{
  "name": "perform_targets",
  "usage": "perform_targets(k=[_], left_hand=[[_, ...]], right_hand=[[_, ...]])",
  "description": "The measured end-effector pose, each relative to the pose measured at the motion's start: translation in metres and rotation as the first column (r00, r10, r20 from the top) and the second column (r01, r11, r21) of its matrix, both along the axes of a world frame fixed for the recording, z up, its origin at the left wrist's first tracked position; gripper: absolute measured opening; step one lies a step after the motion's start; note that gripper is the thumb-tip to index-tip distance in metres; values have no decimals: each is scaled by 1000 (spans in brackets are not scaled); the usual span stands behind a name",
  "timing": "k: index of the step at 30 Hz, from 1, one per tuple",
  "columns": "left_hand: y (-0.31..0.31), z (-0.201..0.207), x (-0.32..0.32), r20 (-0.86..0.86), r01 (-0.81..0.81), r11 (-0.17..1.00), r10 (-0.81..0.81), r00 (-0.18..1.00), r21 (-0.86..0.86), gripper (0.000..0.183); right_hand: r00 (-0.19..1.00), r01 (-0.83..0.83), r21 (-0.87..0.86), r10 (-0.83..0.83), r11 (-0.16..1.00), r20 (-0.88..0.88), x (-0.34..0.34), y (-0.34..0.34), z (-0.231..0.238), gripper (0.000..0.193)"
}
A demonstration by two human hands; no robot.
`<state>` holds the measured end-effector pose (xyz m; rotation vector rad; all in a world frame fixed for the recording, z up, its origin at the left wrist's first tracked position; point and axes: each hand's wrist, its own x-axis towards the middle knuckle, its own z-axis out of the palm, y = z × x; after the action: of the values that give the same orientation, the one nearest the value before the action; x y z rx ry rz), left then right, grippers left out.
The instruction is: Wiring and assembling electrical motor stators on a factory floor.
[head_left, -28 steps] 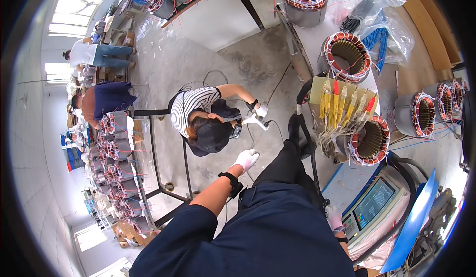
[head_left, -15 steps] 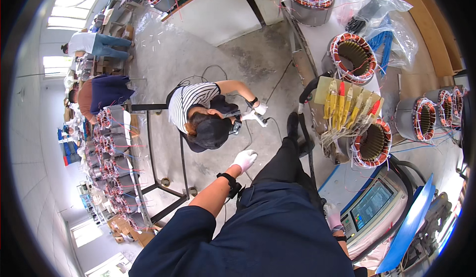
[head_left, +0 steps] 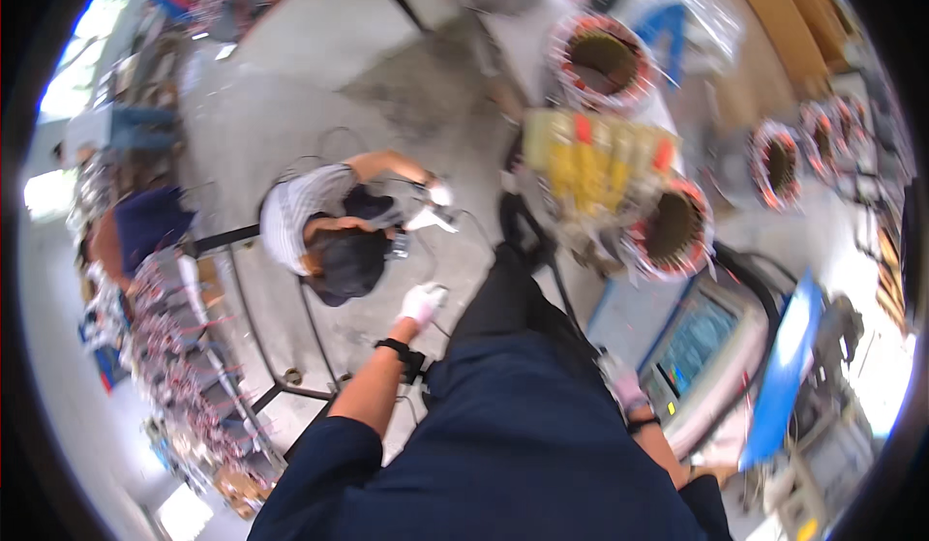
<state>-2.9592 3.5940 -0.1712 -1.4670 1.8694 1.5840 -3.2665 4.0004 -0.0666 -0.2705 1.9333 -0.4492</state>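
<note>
My left hand (head_left: 423, 304), in a pale glove, hangs over the floor beside my leg. Its fingers look curled in, and nothing shows in them. My right hand (head_left: 621, 378), also gloved, is low at my right side, nearest the machine console (head_left: 692, 343) with a lit screen; motion blur hides its finger shape. Ahead to the left, a crouching person (head_left: 334, 236) in a striped top and dark cap reaches a gloved hand toward a white object (head_left: 432, 220) with a cable. The white object's kind is blurred.
Motor stators (head_left: 673, 226) with red-and-white windings stand on the right, near a row of yellow and red clips (head_left: 600, 159). A blue panel (head_left: 782, 372) leans by the console. On the left, stators line a bench (head_left: 194, 347) behind a black metal frame (head_left: 319, 347). Cables cross the floor.
The whole view has shifted and blurred, with the surroundings moving left in the picture. More of my right hand and forearm shows. The crouching person stays low by the white object.
</note>
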Motion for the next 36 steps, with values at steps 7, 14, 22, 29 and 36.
perform_targets(k=[7, 14, 22, 29, 36], left_hand=[[-3, 16, -6, 60, -230, 954, 222, 973, 194, 28], [3, 4, 9, 92, -166, 961, 149, 984, 219, 29], [3, 25, -23, 65, -177, 964, 167, 984, 199, 28], [4, 22, -13, 71, -141, 974, 130, 989, 178, 31], [7, 20, -13, 97, -129, 975, 113, 989, 180, 29]], right_hand=[[997, 43, 131, -51, 990, 58, 14, 1, -21, 35], [999, -46, 113, 48, 993, -17, 24, 18, -26, 38], [999, -37, 131, 36, 991, 7, 16, 5, -15, 37], [999, -44, 125, 43, 991, 13, 8, -4, -15, 36], [994, -85, -19, 84, 996, -63, 4, 8, -25, 37]])
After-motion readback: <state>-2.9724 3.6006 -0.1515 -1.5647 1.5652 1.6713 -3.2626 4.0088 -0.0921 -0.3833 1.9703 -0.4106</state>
